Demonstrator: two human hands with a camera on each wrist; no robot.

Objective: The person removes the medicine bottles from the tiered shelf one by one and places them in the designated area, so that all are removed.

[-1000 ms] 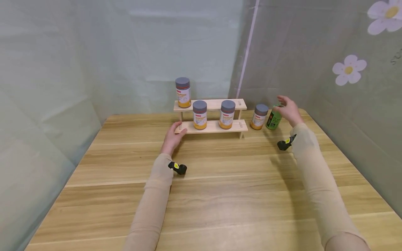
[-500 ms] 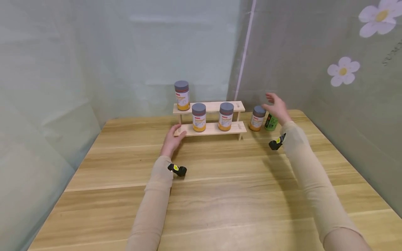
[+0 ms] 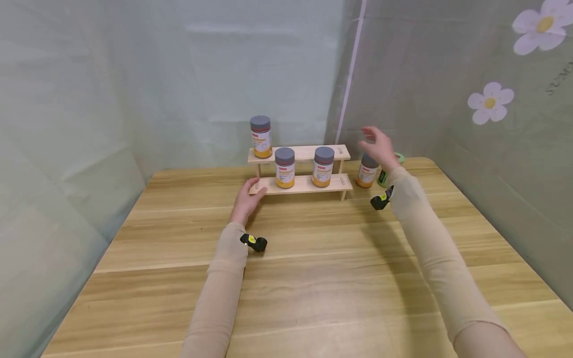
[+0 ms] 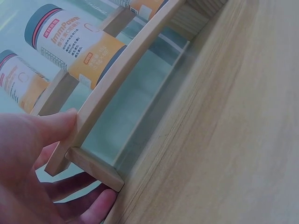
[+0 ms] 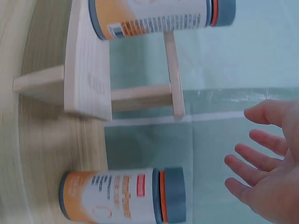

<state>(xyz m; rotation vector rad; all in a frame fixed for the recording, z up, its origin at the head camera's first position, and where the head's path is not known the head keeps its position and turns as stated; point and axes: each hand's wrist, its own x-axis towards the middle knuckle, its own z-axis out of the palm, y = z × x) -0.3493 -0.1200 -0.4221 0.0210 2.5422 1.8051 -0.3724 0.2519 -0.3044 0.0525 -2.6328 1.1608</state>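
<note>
A two-tier wooden display rack (image 3: 309, 184) stands near the back of the table. My left hand (image 3: 245, 200) grips the left end of its lower shelf, the thumb (image 4: 60, 126) against the shelf edge and the other fingers curled round by the leg (image 4: 96, 168). Grey-lidded supplement jars stand on it: one jar (image 3: 261, 138) on the upper tier, a second jar (image 3: 285, 169) and a third jar (image 3: 323, 168) below. Holding nothing, my right hand (image 3: 379, 148) hovers with spread, slightly bent fingers above a matching jar (image 3: 366, 174) right of the rack.
Behind the right wrist a green container (image 3: 383, 179) on the table is partly hidden. A pale fabric backdrop (image 3: 224, 74) rises behind the table (image 3: 286, 278), and a flower-printed cloth (image 3: 447, 124) hangs along the right side.
My right hand has moved left and slightly up, from the green container to above the jar beside the rack. My left hand keeps its grip on the rack.
</note>
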